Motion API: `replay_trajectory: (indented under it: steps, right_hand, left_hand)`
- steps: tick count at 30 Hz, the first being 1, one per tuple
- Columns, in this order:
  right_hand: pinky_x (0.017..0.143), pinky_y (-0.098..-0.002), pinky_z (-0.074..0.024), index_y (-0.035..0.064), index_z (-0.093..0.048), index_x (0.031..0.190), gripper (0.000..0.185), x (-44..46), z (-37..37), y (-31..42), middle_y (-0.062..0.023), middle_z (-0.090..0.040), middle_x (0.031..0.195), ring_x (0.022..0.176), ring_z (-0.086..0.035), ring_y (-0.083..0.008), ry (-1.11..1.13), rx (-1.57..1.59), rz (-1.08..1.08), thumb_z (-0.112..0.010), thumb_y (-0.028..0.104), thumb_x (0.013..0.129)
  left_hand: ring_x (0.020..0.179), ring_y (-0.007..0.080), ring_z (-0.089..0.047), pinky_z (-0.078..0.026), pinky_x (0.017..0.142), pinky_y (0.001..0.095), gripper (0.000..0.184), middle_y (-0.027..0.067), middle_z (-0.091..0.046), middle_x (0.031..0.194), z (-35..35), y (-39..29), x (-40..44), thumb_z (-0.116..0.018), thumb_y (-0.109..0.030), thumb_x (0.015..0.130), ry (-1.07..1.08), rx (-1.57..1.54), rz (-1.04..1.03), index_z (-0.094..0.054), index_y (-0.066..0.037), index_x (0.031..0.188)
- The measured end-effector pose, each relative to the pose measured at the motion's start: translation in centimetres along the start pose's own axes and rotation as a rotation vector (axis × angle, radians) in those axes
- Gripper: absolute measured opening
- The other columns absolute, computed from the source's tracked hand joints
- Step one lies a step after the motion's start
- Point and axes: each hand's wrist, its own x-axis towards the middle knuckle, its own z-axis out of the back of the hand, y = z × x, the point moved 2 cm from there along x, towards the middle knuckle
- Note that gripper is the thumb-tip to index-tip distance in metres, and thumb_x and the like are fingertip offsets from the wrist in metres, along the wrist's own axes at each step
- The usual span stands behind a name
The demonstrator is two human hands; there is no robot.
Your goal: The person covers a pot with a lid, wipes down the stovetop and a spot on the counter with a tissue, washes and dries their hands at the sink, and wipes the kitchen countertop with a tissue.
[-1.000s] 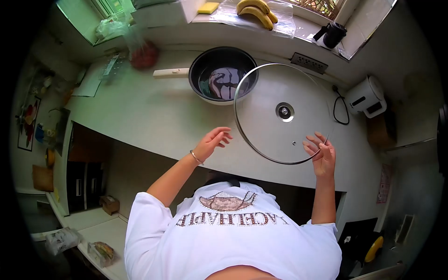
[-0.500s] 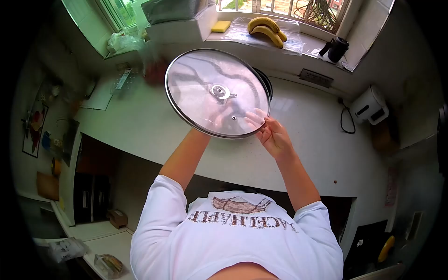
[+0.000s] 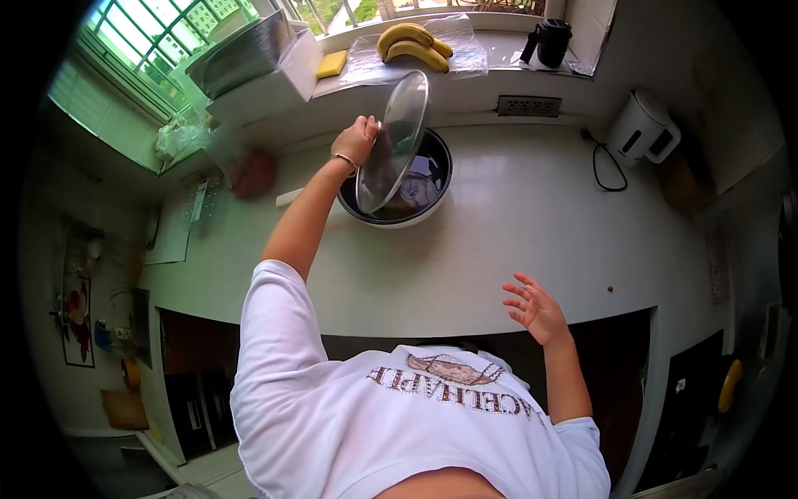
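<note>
My left hand (image 3: 357,140) grips a round glass lid (image 3: 394,150) with a metal rim at its middle, where the knob would be. Tilted almost on edge, the lid is over the left part of a pan (image 3: 439,193) with a dark inside and a pale outside. A light handle (image 3: 288,198) sticks out to the pan's left, partly behind my forearm. Inside, the pan looks dark and shiny; I cannot tell whether it holds liquid. My right hand (image 3: 536,310) hovers near the counter's front edge, fingers spread and holding nothing.
Along the back, the windowsill carries bananas (image 3: 413,45) on clear plastic, a yellow sponge (image 3: 332,64) and a black mug (image 3: 550,43). A white kettle (image 3: 644,129) with a black cord stands at the right of the white counter (image 3: 490,241). A reddish bagged item (image 3: 252,173) lies at the left.
The lid has gone from lying nearly flat before me to steeply tilted above the pan, held by my left hand alone. My right hand has let go and drawn back toward me.
</note>
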Motion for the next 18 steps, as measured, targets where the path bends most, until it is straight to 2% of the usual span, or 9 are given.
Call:
replay_trajectory:
  steps: [1,2,5,8,10,13,17,18]
  right_hand:
    - [0.076,-0.0316,-0.0505,0.0073,-0.037,0.131,0.041,-0.9,1.0,-0.5,-0.0134,-0.052,0.117,0.094,-0.056,-0.0221,-0.058,0.017,-0.001,-0.046,0.020,0.093]
    - [0.076,-0.0316,-0.0505,0.0073,-0.037,0.131,0.041,-1.6,1.9,-0.9,-0.0134,-0.052,0.117,0.094,-0.056,-0.0221,-0.066,0.027,0.000,-0.046,0.020,0.093]
    - [0.075,-0.0314,-0.0508,0.0077,-0.038,0.131,0.040,-3.0,3.5,-2.2,-0.0137,-0.052,0.117,0.093,-0.057,-0.0218,-0.137,0.111,-0.003,-0.045,0.020,0.093]
    - [0.075,-0.0319,-0.0507,0.0081,-0.038,0.131,0.040,-3.8,3.8,-2.9,-0.0137,-0.053,0.117,0.093,-0.057,-0.0216,-0.173,0.130,0.011,-0.045,0.020,0.093]
    - [0.075,-0.0302,-0.0503,0.0079,-0.039,0.130,0.042,-4.1,3.9,-3.2,-0.0133,-0.051,0.118,0.092,-0.057,-0.0208,-0.173,0.138,0.044,-0.046,0.027,0.094]
    - [0.075,-0.0305,-0.0501,0.0081,-0.039,0.130,0.042,-4.2,4.3,-3.6,-0.0133,-0.051,0.119,0.093,-0.057,-0.0208,-0.165,0.151,0.058,-0.045,0.028,0.094]
    - [0.076,-0.0307,-0.0501,0.0082,-0.039,0.131,0.042,-4.3,4.2,-3.6,-0.0132,-0.051,0.119,0.094,-0.057,-0.0206,-0.170,0.138,0.064,-0.045,0.029,0.094]
    - [0.076,-0.0318,-0.0504,0.0080,-0.039,0.130,0.040,-4.4,4.2,-3.6,-0.0133,-0.052,0.118,0.093,-0.058,-0.0209,-0.170,0.170,0.065,-0.044,0.024,0.094]
  left_hand:
    - [0.082,0.0389,-0.062,-0.049,0.068,0.0457,0.041,0.0218,-0.064,0.084,-0.2,-1.2,-0.1,-0.034,-0.045,0.094,0.092,0.161,0.013,-0.050,-0.008,0.093]
    - [0.082,0.0389,-0.062,-0.049,0.068,0.0457,0.041,0.0218,-0.064,0.084,-1.0,-1.7,-0.3,-0.034,-0.045,0.094,0.102,0.162,0.005,-0.050,-0.008,0.093]
    - [0.074,0.0321,-0.065,-0.051,0.062,0.0440,0.038,0.0129,-0.067,0.077,-3.7,-2.5,-0.7,-0.039,-0.047,0.092,0.191,0.472,-0.162,-0.052,-0.012,0.093]
    - [0.073,0.0312,-0.065,-0.051,0.061,0.0422,0.036,0.0123,-0.066,0.076,-5.5,-1.5,-1.1,-0.042,-0.046,0.091,0.157,0.526,-0.268,-0.053,-0.012,0.095]
    - [0.072,0.0301,-0.066,-0.051,0.060,0.0412,0.035,0.0114,-0.066,0.076,-5.6,-1.5,-1.3,-0.044,-0.046,0.091,0.163,0.542,-0.270,-0.053,-0.012,0.095]
    - [0.071,0.0293,-0.066,-0.051,0.060,0.0407,0.036,0.0111,-0.066,0.077,-5.6,-0.8,-1.1,-0.044,-0.046,0.090,0.133,0.543,-0.259,-0.053,-0.012,0.095]
    - [0.071,0.0282,-0.066,-0.051,0.058,0.0399,0.037,0.0100,-0.066,0.076,-5.8,-0.1,-0.9,-0.045,-0.047,0.090,0.118,0.564,-0.267,-0.053,-0.012,0.095]
    - [0.071,0.0282,-0.066,-0.051,0.058,0.0399,0.037,0.0100,-0.066,0.076,-5.9,0.0,-0.9,-0.045,-0.047,0.090,0.120,0.563,-0.271,-0.053,-0.012,0.095]
